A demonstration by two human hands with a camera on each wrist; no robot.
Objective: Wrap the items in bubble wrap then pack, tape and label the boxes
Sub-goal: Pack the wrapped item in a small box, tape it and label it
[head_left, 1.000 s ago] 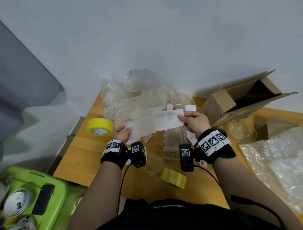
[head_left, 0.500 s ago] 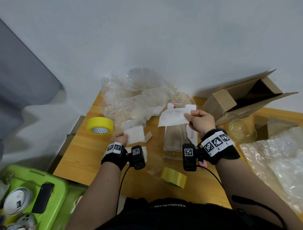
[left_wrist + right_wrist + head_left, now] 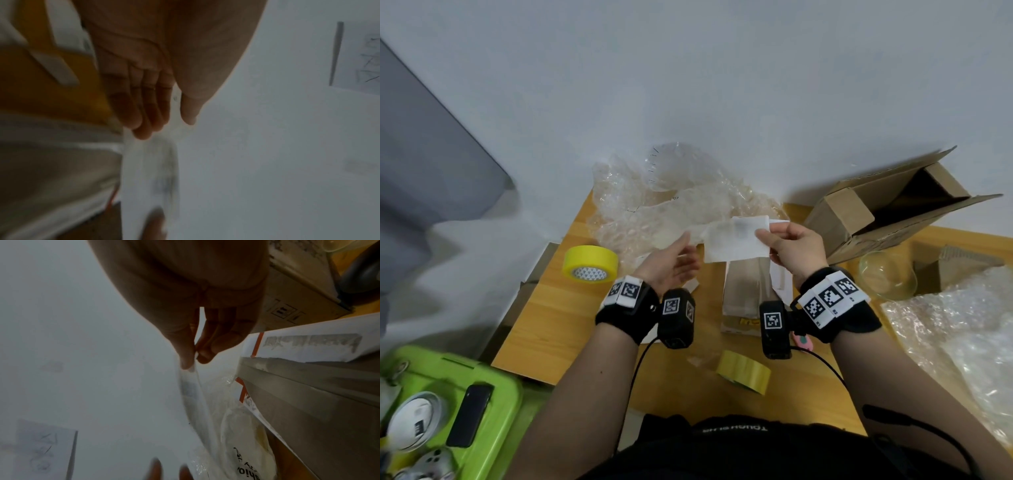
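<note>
Right hand (image 3: 792,251) is pinching a thin white paper label (image 3: 736,240) above the flat brown cardboard box (image 3: 748,291). Left hand (image 3: 671,263) is reaching with fingers straight; only the right wrist view is showing the pinching fingertips (image 3: 186,360).

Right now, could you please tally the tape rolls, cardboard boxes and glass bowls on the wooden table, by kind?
Tape rolls: 2, a bright yellow roll at the left and a duller yellow roll near the front edge.
Cardboard boxes: 2, an open box on its side and a taped box under the hands.
Glass bowls: 1, a clear bowl.
Total: 5.
</note>
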